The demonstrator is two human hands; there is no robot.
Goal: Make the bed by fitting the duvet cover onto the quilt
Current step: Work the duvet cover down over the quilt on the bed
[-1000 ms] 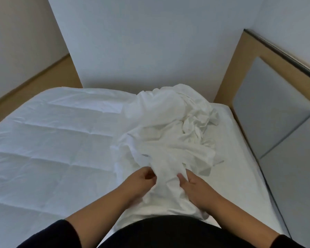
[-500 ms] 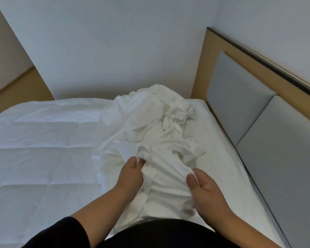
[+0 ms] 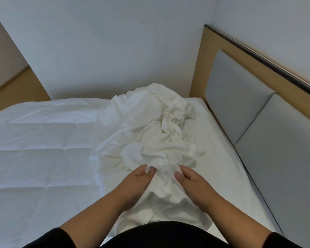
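Note:
A crumpled white duvet cover (image 3: 147,127) lies heaped on the right half of the bed. The white stitched quilt (image 3: 39,151) is spread flat over the left half. My left hand (image 3: 138,181) grips a bunched fold at the near end of the cover, thumb on top. Close beside it, my right hand (image 3: 191,183) grips the same bunch from the right. Cloth hangs down between my wrists toward my body. My fingers are partly hidden in the fabric.
A padded grey headboard (image 3: 258,111) in a tan wooden frame runs along the bed's right side. A white wall (image 3: 106,51) stands behind the bed's far edge. Tan floor (image 3: 16,88) shows at far left. The bare white mattress sheet (image 3: 220,158) lies right of the cover.
My hands have come closer together and gathered the cover's near end into one bunch. The view has shifted slightly right.

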